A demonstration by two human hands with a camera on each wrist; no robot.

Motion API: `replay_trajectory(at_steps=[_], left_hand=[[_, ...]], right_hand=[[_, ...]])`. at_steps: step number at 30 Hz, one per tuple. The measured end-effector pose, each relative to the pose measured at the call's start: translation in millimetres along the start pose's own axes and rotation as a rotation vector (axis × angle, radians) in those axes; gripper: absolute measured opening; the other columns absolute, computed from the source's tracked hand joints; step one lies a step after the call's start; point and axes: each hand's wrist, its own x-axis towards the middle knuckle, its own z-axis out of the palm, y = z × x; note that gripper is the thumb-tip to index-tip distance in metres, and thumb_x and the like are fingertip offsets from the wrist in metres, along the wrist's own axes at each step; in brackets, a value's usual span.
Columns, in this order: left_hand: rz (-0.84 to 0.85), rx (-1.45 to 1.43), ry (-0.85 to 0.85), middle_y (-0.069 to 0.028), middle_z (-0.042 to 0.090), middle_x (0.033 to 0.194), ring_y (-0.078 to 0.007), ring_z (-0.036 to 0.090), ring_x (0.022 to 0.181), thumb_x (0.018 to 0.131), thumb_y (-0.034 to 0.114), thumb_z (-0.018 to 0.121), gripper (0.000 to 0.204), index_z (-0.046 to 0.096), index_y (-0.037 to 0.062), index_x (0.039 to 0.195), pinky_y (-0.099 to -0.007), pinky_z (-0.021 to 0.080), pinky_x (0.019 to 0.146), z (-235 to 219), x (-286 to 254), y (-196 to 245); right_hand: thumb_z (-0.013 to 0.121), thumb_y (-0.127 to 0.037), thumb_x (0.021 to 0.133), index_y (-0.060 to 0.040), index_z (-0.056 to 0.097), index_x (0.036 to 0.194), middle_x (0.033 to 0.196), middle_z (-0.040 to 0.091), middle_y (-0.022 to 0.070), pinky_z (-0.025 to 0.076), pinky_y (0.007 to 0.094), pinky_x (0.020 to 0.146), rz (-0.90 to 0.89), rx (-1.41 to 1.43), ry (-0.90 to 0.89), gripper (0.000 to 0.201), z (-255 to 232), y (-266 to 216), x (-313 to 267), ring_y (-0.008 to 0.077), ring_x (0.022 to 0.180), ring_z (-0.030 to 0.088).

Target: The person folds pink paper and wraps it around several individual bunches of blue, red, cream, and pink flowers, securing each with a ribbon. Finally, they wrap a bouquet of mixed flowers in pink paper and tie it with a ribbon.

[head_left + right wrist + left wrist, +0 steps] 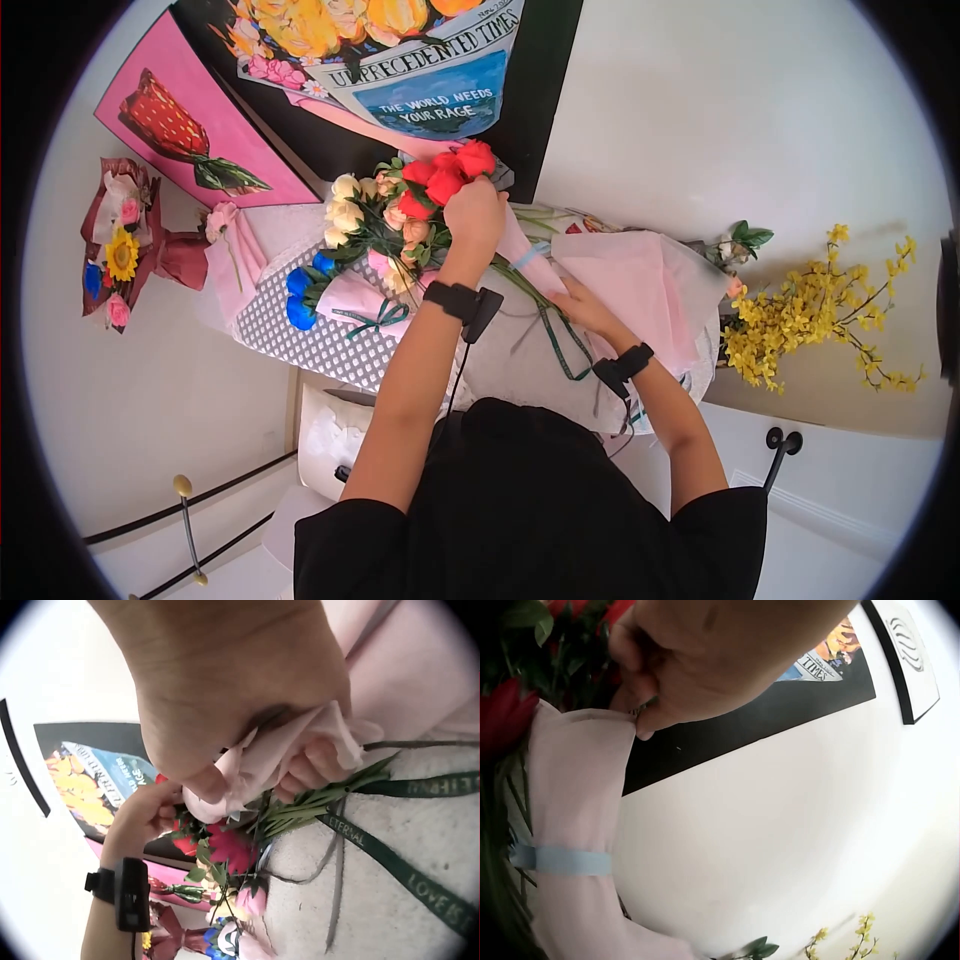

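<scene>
My left hand point(475, 215) is at the red roses point(445, 183), its thumb and fingers pinching the upper edge of a pink wrapping paper point(577, 776). A light-blue band point(574, 861) crosses this paper, which stands beside the flower heads. Lower down, my right hand point(590, 305) grips the paper's other end, the fingers curled round its crumpled folds in the right wrist view. Green stems point(300, 814) run close beside those fingers. A dark green ribbon point(382, 844) with pale lettering trails from the stems over the tabletop.
Left of the hands lie cream roses point(343, 215) and a small bunch of blue roses point(300, 300). A large pink paper sheet point(630, 280) is on the right, before yellow blossom branches point(800, 320). Paintings point(430, 95) lean behind the table.
</scene>
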Motion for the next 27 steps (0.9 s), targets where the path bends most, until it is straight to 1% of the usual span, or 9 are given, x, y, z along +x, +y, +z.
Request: replay_trajectory(at_steps=[3,12,15,17,19,21,24,26,27], left_hand=[[0.040,-0.008,-0.081,-0.0150,0.064,0.076,-0.0351,0.063,0.071,0.076,0.030,0.064,0.029,0.061,0.0024,0.080,-0.0424,0.051,0.064,10,4,-4],[0.082,-0.128,0.016,-0.0166,0.063,0.074,-0.0353,0.062,0.067,0.080,0.027,0.060,0.027,0.061,0.0003,0.077,-0.0424,0.049,0.061,16,-7,-12],[0.089,-0.631,0.107,-0.0146,0.062,0.073,-0.0312,0.061,0.066,0.084,0.020,0.055,0.021,0.060,0.0006,0.076,-0.0383,0.047,0.060,-7,-14,-25],[0.162,-0.715,0.526,-0.0066,0.058,0.070,-0.0140,0.055,0.065,0.088,0.015,0.051,0.017,0.060,0.0019,0.085,-0.0273,0.044,0.061,-26,-16,-44],[0.198,-0.783,0.660,-0.0072,0.057,0.086,-0.0134,0.053,0.075,0.090,0.016,0.048,0.018,0.058,0.0013,0.094,-0.0264,0.043,0.068,-50,-6,-57],[0.304,-0.643,0.605,-0.0104,0.054,0.110,-0.0171,0.051,0.099,0.091,0.019,0.048,0.028,0.055,0.0019,0.113,-0.0291,0.040,0.085,-70,13,-77],[0.209,-1.135,0.179,-0.0107,0.050,0.121,-0.0183,0.047,0.109,0.090,0.019,0.049,0.035,0.050,0.0031,0.122,-0.0287,0.036,0.092,-101,22,-81],[0.249,-1.350,-0.366,-0.0094,0.048,0.126,-0.0176,0.045,0.113,0.089,0.015,0.051,0.038,0.047,0.0051,0.126,-0.0280,0.036,0.094,-115,26,-87],[0.250,-1.350,-0.364,-0.0094,0.048,0.126,-0.0176,0.045,0.113,0.089,0.015,0.051,0.038,0.047,0.0051,0.126,-0.0280,0.036,0.094,-116,24,-86]], right_hand=[[0.050,-0.034,0.091,-0.0029,0.053,0.097,0.059,0.049,-0.0014,0.031,0.0193,0.041,0.070,0.045,-0.192,0.032,-8,-4,-2,0.0049,0.046,0.044],[0.048,-0.035,0.092,-0.0046,0.057,0.093,0.053,0.045,-0.0021,0.027,0.0205,0.036,0.176,0.104,-0.300,0.032,-23,-24,-8,0.0043,0.040,0.036],[0.047,-0.033,0.092,-0.0043,0.059,0.091,0.054,0.045,-0.0030,0.027,0.0194,0.038,0.024,0.156,-0.263,0.031,-26,-16,-12,0.0032,0.042,0.035],[0.047,-0.032,0.092,-0.0044,0.059,0.091,0.055,0.044,-0.0034,0.027,0.0190,0.039,-0.005,0.154,-0.297,0.030,-31,-21,-16,0.0029,0.043,0.035],[0.047,-0.032,0.092,-0.0044,0.058,0.092,0.055,0.044,-0.0039,0.028,0.0185,0.041,-0.026,0.156,-0.334,0.030,-33,-30,-21,0.0026,0.045,0.035],[0.048,-0.030,0.092,-0.0038,0.059,0.091,0.054,0.044,-0.0045,0.027,0.0186,0.041,-0.068,0.165,-0.357,0.029,-35,-40,-24,0.0019,0.045,0.036],[0.050,-0.029,0.091,-0.0032,0.055,0.102,0.058,0.046,-0.0033,0.032,0.0200,0.045,-0.056,0.153,-0.409,0.028,-38,-52,-23,0.0032,0.049,0.040],[0.052,-0.028,0.090,-0.0025,0.051,0.109,0.063,0.048,-0.0011,0.036,0.0216,0.048,-0.088,0.230,-0.428,0.032,-36,-58,-24,0.0054,0.052,0.044],[0.054,-0.028,0.088,-0.0018,0.046,0.115,0.068,0.051,0.0010,0.040,0.0231,0.052,-0.114,0.309,-0.443,0.038,-35,-59,-25,0.0076,0.056,0.048]])
